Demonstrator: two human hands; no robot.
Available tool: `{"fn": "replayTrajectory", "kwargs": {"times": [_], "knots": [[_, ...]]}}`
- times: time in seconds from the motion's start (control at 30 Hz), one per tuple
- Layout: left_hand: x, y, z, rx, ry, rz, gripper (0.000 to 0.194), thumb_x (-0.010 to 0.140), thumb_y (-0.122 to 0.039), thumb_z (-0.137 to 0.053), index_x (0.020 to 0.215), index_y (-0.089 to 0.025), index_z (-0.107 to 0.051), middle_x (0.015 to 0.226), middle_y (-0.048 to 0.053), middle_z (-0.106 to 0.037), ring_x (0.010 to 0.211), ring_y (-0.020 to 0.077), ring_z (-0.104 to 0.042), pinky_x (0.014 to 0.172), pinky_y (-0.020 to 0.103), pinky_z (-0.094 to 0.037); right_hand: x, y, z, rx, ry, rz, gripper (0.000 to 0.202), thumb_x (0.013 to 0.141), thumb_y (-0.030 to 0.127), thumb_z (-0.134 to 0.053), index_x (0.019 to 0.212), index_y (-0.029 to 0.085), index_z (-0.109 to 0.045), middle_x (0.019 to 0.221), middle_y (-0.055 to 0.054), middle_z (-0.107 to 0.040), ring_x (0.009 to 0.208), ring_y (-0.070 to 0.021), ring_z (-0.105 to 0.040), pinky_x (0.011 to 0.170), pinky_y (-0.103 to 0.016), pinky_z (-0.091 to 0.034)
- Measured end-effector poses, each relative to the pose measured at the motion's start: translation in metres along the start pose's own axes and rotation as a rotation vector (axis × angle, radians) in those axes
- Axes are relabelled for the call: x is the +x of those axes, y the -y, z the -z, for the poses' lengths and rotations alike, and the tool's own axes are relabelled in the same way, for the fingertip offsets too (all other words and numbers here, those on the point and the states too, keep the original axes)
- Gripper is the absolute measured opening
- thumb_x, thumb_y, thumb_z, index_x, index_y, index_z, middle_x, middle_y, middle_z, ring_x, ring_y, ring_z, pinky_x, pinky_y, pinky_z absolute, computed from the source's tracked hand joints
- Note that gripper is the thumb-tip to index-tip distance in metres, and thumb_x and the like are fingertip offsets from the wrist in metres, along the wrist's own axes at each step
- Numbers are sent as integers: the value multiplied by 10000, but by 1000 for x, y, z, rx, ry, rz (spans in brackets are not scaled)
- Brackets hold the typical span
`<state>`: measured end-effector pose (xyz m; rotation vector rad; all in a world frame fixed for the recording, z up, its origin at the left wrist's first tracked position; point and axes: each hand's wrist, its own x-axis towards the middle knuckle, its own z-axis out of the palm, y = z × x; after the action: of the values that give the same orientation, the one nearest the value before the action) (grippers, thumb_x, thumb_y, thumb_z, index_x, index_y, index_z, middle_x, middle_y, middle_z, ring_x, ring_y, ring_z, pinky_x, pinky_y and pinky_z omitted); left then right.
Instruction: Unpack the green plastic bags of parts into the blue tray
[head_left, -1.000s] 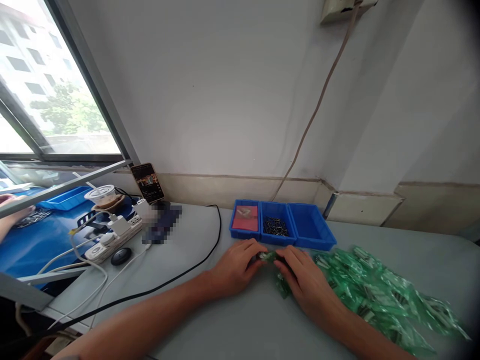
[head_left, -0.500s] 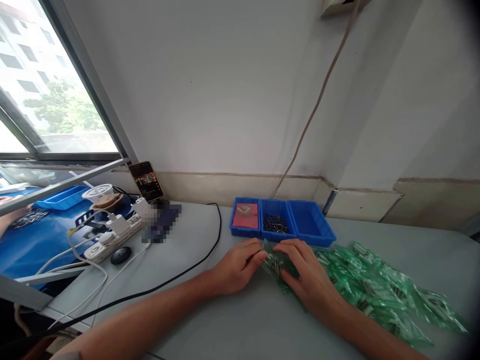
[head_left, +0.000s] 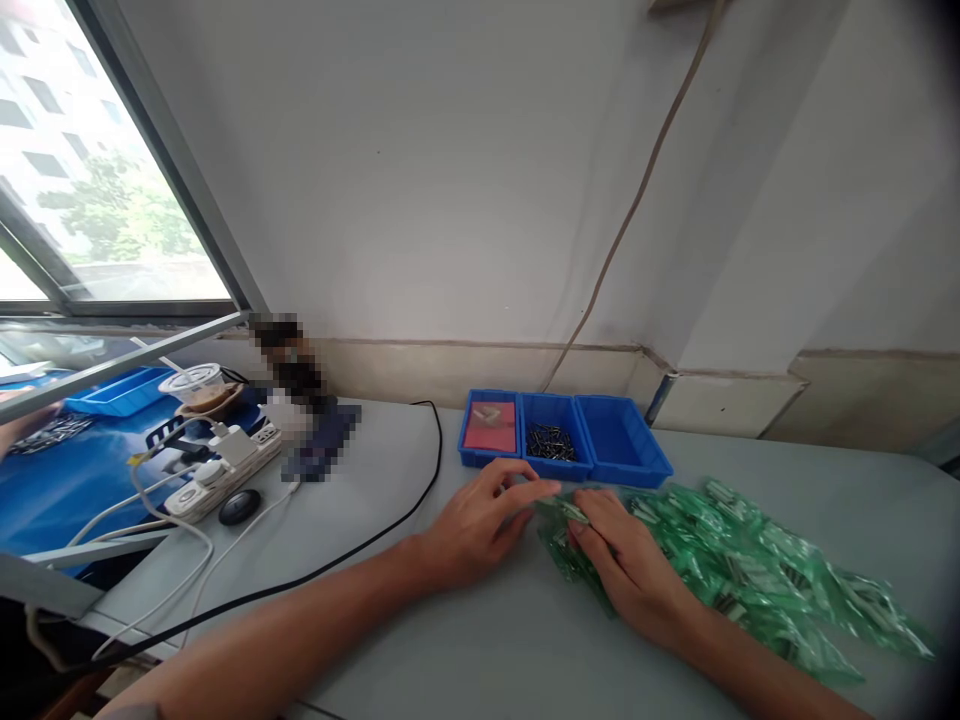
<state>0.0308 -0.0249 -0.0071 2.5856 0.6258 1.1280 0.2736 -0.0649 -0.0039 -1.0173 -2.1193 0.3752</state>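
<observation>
My right hand (head_left: pixel 634 560) is closed on a green plastic bag (head_left: pixel 570 565) just above the grey table, its fingers bent over the top edge. Slim pale metal pieces (head_left: pixel 571 510) show through the film by its fingertips. My left hand (head_left: pixel 480 525) is at the bag's left edge, fingers loosely bent and apart, one fingertip reaching over the film. Its lower fingers are partly hidden. To the right lies a pile of similar green bags (head_left: pixel 750 570) with metal pieces inside.
Behind my hands stand three blue bins: one with a pink card (head_left: pixel 490 428), one with small dark metal parts (head_left: pixel 551 443), and a third bin (head_left: pixel 619 440). A black cable (head_left: pixel 360 550) crosses the left. A power strip (head_left: pixel 225 475) and mouse (head_left: pixel 240 507) lie further left.
My left fingers have loosened from their pinch on the bag, and one now stretches rightward. My right hand has closed further over the bag's top. The view has shifted slightly.
</observation>
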Motion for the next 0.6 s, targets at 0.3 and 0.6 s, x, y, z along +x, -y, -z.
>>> {"fn": "replayTrajectory", "kwargs": {"times": [0.3, 0.6], "knots": [[4, -4, 3, -81, 9, 77, 226, 1139, -268, -440, 1067, -158, -624, 1072, 114, -667, 972, 211, -606, 899, 347, -521, -2, 0, -3, -54, -90, 24, 119, 1113, 278, -493, 1013, 258, -556, 846, -6, -614, 748, -208, -597, 697, -340, -513], [6, -14, -2, -309, -44, 455, 431, 1142, -434, -446, 798, -178, -492, 791, -10, -493, 726, 133, -450, 689, 266, -378, -4, -3, -4, -150, -142, 180, 347, 1042, 98, -500, 1322, 277, -598, 1242, -114, -662, 1159, -266, -677, 926, -390, -603]]}}
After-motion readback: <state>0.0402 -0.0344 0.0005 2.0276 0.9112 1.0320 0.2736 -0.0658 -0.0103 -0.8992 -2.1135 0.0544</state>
